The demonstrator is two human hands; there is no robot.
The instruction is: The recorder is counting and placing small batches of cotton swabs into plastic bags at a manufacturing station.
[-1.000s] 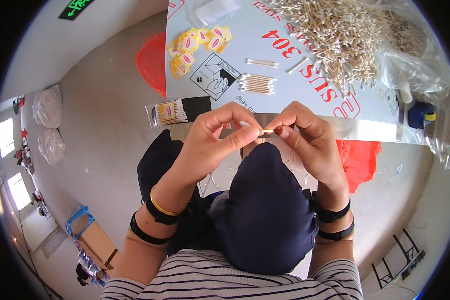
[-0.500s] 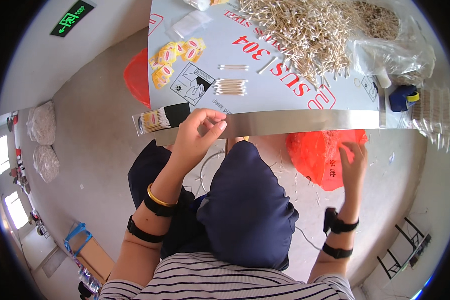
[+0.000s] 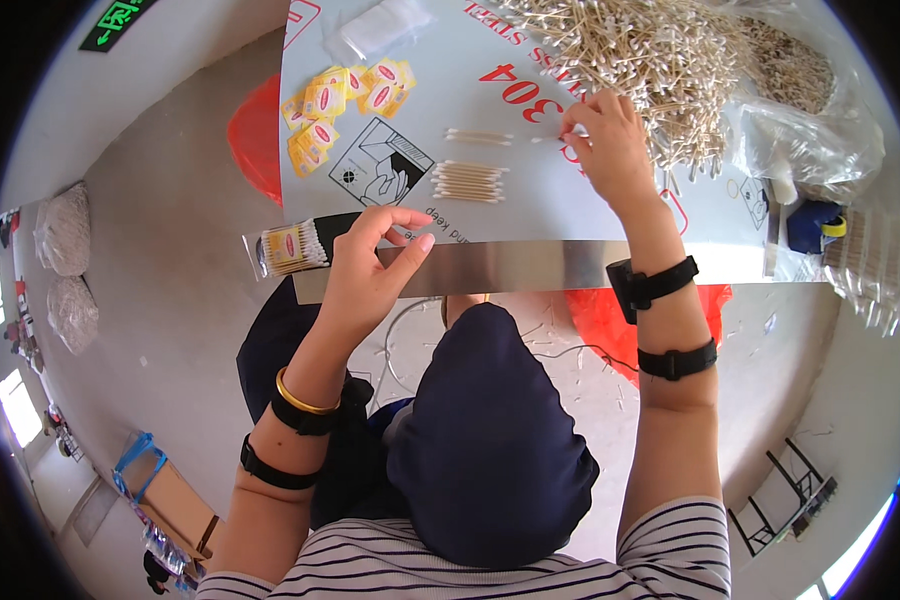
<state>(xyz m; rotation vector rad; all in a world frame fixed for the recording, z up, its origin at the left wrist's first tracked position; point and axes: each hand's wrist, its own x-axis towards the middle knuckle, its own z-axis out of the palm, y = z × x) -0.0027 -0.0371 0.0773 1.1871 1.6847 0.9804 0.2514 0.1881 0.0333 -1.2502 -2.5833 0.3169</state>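
Note:
My right hand (image 3: 615, 145) reaches over the table, its fingers closed on a single cotton swab (image 3: 538, 140). One white tip pokes out to the left; the rest is hidden by the fingers. My left hand (image 3: 375, 262) hovers by the table's front edge, thumb and fingers apart, holding nothing. Between the hands lie a neat row of cotton swabs (image 3: 468, 182) and, beyond it, a smaller group of swabs (image 3: 478, 137). Beside my left hand is a clear pouch of swabs (image 3: 292, 246) with a yellow card inside, its black part running under the hand.
A large heap of loose swabs (image 3: 660, 70) covers the far right, with a clear plastic bag (image 3: 810, 135) beside it. Yellow cards (image 3: 325, 97) and clear sleeves (image 3: 380, 28) lie at the left. A blue tape dispenser (image 3: 803, 228) sits near the right edge. Red bags (image 3: 257, 140) hang below.
My right hand has risen from beside the red bag below the table edge to the lone swab, which has turned. My left hand stays nearly in place; the view has shifted slightly.

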